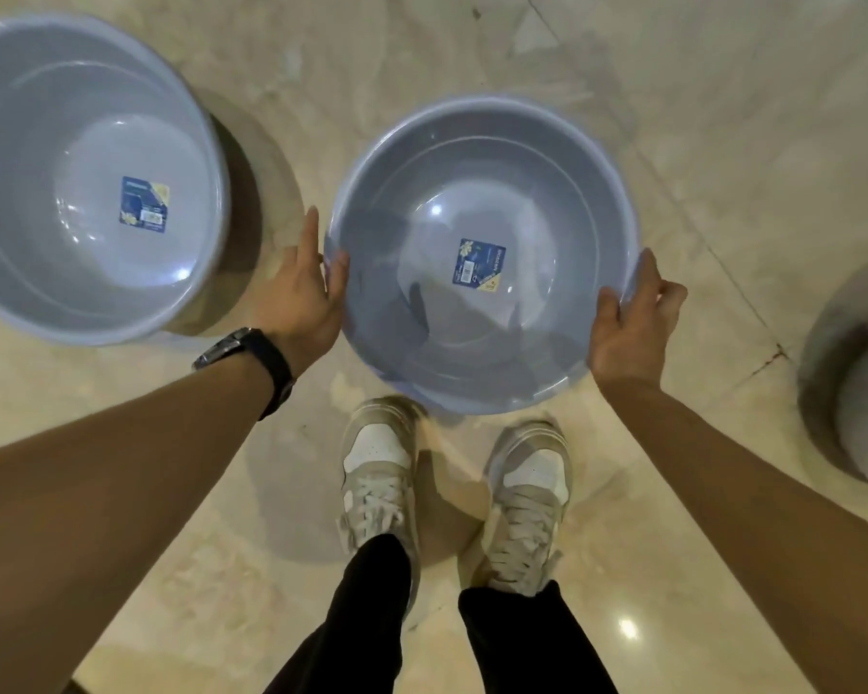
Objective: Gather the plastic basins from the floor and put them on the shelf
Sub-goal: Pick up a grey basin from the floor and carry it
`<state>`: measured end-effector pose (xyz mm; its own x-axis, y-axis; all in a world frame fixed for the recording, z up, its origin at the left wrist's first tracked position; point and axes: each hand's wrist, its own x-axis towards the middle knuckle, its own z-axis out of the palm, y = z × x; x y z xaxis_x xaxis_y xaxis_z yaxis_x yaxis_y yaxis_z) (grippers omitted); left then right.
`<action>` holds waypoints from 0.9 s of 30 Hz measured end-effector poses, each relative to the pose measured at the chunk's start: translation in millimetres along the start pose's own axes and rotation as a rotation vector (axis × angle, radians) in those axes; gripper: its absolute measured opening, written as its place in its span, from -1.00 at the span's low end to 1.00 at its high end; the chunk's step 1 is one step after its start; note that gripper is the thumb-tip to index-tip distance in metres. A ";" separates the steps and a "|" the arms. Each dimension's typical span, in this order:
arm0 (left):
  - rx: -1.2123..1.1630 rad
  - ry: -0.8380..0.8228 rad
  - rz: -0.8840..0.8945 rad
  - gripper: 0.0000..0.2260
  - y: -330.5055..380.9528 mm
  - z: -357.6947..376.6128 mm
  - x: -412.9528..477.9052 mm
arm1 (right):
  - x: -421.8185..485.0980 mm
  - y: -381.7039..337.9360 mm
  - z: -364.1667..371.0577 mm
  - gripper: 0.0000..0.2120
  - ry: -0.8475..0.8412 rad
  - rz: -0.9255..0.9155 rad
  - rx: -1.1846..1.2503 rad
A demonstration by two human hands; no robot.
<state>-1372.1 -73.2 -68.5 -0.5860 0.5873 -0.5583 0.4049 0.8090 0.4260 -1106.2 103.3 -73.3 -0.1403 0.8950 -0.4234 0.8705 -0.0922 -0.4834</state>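
Basin (pixel 482 252) between both hands' grip.

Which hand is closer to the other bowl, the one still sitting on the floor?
Left. The left hand grips the held basin's rim right beside the floor basin. The right hand grips the opposite rim, with the held basin between it and the floor basin.

Left basin (pixel 86 177): cropped by the left edge. Third basin (pixel 858 393): blurred, cropped by the right edge. Label (pixel 479 265) print: illegible.
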 end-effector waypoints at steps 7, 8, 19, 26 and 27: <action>-0.166 0.094 0.048 -0.53 1.8 9.5 6.4 | 10.9 7.7 -3.0 -0.67 0.100 -0.034 0.216; -0.175 0.128 0.064 -0.53 4.3 6.2 7.0 | 13.1 3.4 -7.1 -0.67 0.122 -0.041 0.227; -0.342 0.301 0.089 -0.59 123.5 -122.3 -34.8 | 1.6 -102.4 -144.5 -0.63 0.221 -0.061 0.294; -0.466 0.375 0.202 -0.60 227.1 -251.1 -95.0 | -30.3 -196.2 -290.6 -0.65 0.301 -0.110 0.429; -0.478 0.378 0.213 -0.59 241.0 -269.7 -105.6 | -38.1 -209.4 -311.0 -0.65 0.312 -0.111 0.455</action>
<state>-1401.9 53.4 285.1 -0.7693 0.6146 -0.1746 0.2335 0.5248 0.8186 -1136.5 224.2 282.3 -0.0131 0.9904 -0.1380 0.5576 -0.1073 -0.8231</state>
